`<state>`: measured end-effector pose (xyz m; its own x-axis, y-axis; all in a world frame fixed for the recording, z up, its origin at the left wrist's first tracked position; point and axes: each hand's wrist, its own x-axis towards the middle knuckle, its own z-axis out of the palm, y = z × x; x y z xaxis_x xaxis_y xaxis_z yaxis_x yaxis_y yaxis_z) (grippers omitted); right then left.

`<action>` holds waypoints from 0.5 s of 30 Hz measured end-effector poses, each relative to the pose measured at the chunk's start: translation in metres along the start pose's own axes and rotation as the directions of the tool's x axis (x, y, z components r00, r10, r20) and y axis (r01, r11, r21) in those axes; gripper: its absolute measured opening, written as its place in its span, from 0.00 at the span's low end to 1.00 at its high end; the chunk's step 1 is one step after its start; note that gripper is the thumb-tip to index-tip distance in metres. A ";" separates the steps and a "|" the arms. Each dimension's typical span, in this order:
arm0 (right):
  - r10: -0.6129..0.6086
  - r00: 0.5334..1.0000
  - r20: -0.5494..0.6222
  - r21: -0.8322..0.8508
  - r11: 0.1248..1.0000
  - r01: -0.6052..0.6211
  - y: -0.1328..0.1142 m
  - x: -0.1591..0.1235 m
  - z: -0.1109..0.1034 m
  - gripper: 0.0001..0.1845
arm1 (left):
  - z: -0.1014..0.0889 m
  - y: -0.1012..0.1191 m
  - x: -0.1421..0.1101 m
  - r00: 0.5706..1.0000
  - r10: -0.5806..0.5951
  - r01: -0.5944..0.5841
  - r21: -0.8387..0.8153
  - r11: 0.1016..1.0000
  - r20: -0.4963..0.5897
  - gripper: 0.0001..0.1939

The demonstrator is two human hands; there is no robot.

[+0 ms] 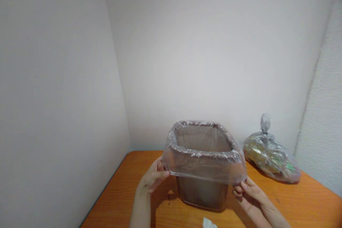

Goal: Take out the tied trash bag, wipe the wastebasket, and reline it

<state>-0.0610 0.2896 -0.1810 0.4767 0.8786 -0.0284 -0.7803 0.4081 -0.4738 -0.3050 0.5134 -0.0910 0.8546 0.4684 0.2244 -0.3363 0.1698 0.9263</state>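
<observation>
A brown trash bin (203,194) stands upright on the wooden table. A thin clear bin liner (205,165) lines its inside and folds out over the rim, hanging down around the upper part. On the left, my left hand (155,177) pinches the lower edge of the folded-over liner between thumb and fingers. At the right front corner my right hand (247,194) pinches the same hanging edge, its fingers closed. The liner is pulled taut between both hands, standing out from the bin's front wall.
A knotted clear plastic bag (269,156) filled with yellow and green items rests on the table's right side. A small white scrap (208,223) lies near the front edge. White walls meet behind the wooden table (117,199) and beside it.
</observation>
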 end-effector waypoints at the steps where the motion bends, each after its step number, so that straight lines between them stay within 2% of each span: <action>1: -0.004 1.000 -0.003 -0.005 1.000 0.004 -0.001 0.000 0.001 0.18 | -0.001 -0.001 0.000 1.000 0.010 -0.010 0.002 1.000 0.003 0.38; 5: -0.001 0.999 -0.049 0.005 1.000 0.001 -0.002 -0.001 0.007 0.22 | -0.005 -0.005 0.001 1.000 0.002 -0.001 0.004 1.000 -0.025 0.36; 10: -0.016 0.989 -0.147 0.047 0.999 0.023 -0.003 -0.004 0.016 0.22 | -0.010 -0.006 -0.006 0.995 -0.070 0.068 -0.029 0.997 -0.068 0.36; 13: 0.066 0.993 -0.102 0.174 0.983 -0.048 -0.007 -0.002 0.016 0.19 | -0.018 -0.009 -0.008 0.984 -0.108 0.085 -0.158 0.984 -0.140 0.36; 15: 0.085 0.996 -0.037 0.202 0.976 -0.076 -0.009 0.002 0.012 0.15 | -0.023 -0.014 -0.004 0.970 -0.139 0.091 -0.231 0.969 -0.202 0.31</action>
<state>-0.0581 0.2909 -0.1662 0.4236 0.9002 -0.1014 -0.8798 0.3821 -0.2828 -0.3132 0.5289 -0.1119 0.7955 0.6053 0.0278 -0.3394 0.4070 0.8480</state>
